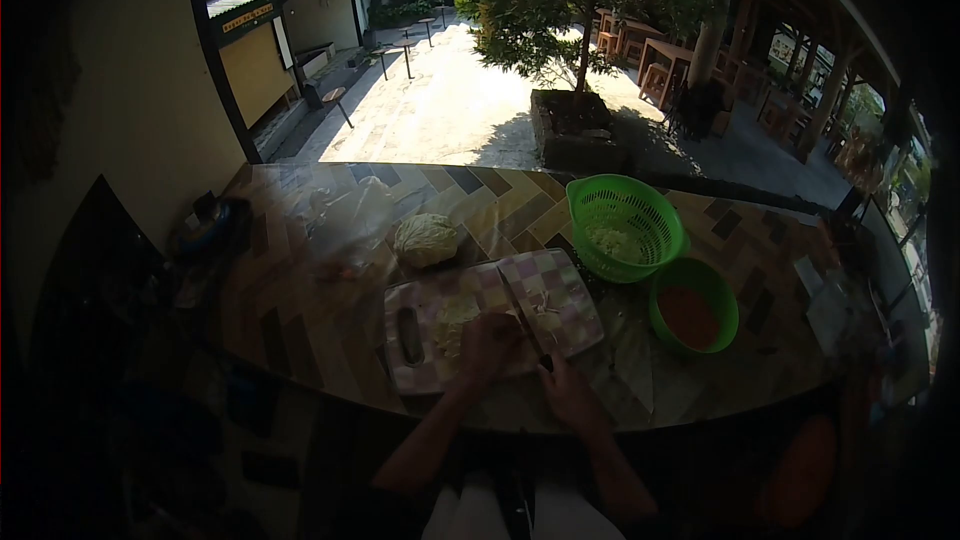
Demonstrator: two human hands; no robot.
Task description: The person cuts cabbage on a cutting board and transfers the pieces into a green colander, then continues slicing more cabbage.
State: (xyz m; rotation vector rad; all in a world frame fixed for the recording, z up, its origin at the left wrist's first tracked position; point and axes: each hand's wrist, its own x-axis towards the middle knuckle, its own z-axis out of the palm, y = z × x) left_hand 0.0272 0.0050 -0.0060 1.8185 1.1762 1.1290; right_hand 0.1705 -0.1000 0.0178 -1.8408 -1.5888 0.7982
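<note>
My right hand (568, 392) grips a knife (522, 312) by its dark handle, the blade lying across the cutting board (433, 298) and pointing away from me. Just left of the blade, my left hand (490, 342) presses with curled fingers on a piece of pale cabbage (455, 332), partly hidden under it. Thin cabbage shreds (546, 312) lie on the board to the right of the knife. Behind the board's far left edge sits a larger piece of cabbage (426, 240).
A green colander (668, 215) with pale shreds inside stands at the back right. Next to it is a green bowl (732, 315) with orange contents. Clear plastic (360, 208) lies at the back left of the patterned table (290, 315). Beyond is a sunlit courtyard with a potted tree.
</note>
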